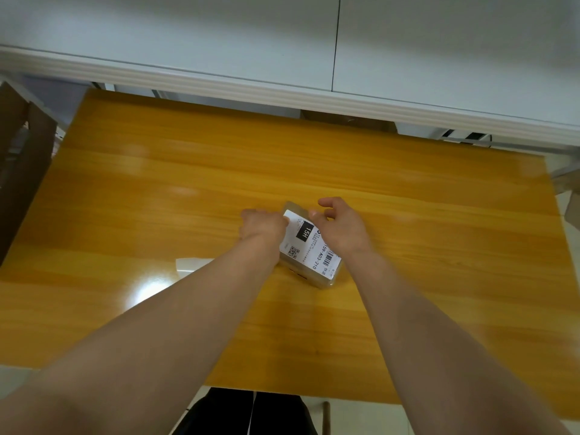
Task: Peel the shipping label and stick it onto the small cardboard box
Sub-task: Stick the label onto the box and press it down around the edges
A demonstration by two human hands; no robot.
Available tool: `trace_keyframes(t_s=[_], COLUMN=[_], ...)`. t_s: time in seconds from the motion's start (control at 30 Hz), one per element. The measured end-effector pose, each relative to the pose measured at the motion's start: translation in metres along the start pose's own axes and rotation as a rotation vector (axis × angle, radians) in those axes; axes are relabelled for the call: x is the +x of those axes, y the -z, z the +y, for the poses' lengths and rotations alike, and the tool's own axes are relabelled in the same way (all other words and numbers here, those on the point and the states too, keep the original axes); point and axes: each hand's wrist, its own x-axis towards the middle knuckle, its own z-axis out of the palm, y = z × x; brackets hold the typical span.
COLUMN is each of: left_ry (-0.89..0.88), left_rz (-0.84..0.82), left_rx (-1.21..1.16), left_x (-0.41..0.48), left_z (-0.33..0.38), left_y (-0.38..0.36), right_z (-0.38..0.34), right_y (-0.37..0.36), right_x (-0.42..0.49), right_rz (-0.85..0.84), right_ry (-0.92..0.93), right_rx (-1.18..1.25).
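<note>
A small cardboard box [324,281] lies on the yellow wooden table [157,183], near its middle. A white shipping label [306,246] with a black "15H" block, a QR code and a barcode covers the box's top face. My left hand [262,224] rests against the box's left side, its fingertips on the label's far left corner. My right hand [342,226] hovers over the far right part of the label, thumb and forefinger touching it, the other fingers spread. A white backing sheet [191,266] lies on the table to the left, partly hidden by my left forearm.
Brown cardboard [22,171] stands off the table's left edge. A white ledge and wall [282,83] run behind the table. More cardboard [571,196] shows at the right edge. My dark trousers [251,412] are below the near edge.
</note>
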Motion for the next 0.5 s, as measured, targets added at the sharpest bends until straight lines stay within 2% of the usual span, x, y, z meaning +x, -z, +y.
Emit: trace_keyframes(t_s=[0.07, 0.13, 0.2, 0.3, 0.4, 0.5], left_ry=[-0.154, -0.336, -0.423, -0.418, -0.334, -0.260], left_rz=[-0.031, -0.154, -0.283, -0.367, -0.440, -0.441], left_rx=[0.172, 0.308, 0.389, 0.424, 0.311, 0.199], left_x=[0.005, 0.005, 0.005, 0.002, -0.001, 0.001], left_z=[-0.001, 0.002, 0.007, 0.011, 0.008, 0.003], left_y=[0.003, 0.007, 0.009, 0.012, 0.013, 0.014], right_z=[0.000, 0.000, 0.001, -0.002, -0.004, -0.003], right_y=[0.001, 0.000, -0.002, -0.005, -0.008, -0.010], right_x=[-0.003, -0.006, -0.007, -0.009, -0.009, -0.005], right_rz=[-0.032, -0.076, -0.107, -0.124, -0.137, -0.137], right_ry=[-0.010, -0.014, -0.007, 0.009, 0.016, 0.027], right_rx=[-0.003, -0.004, -0.023, -0.034, -0.029, -0.045])
